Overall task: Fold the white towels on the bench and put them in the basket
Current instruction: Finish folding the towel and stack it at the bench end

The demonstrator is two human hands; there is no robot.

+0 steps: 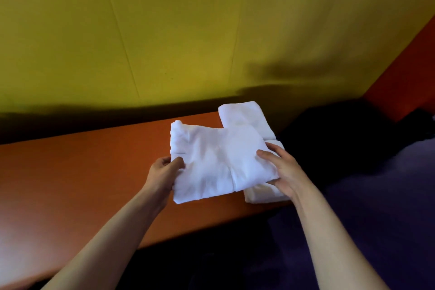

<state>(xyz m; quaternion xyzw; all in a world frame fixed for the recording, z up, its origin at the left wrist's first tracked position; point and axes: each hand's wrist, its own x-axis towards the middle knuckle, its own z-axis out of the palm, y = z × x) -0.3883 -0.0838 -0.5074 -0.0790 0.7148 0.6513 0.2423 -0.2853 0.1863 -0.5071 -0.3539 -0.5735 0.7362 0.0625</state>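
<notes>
A folded white towel (211,162) is held just above the orange bench (82,172). My left hand (164,169) pinches its left edge between thumb and fingers. My right hand (282,172) grips its right edge, thumb on top and fingers underneath. A second folded white towel (244,115) lies on the bench behind it, near the wall. A third folded towel (263,193) lies under the held one at the bench's right end, mostly covered. No basket can be made out.
A yellow wall (188,30) rises right behind the bench, and an orange wall (404,77) closes the right corner. A dark shape (341,136) fills the space right of the bench. Dark purple floor (376,195) lies below right.
</notes>
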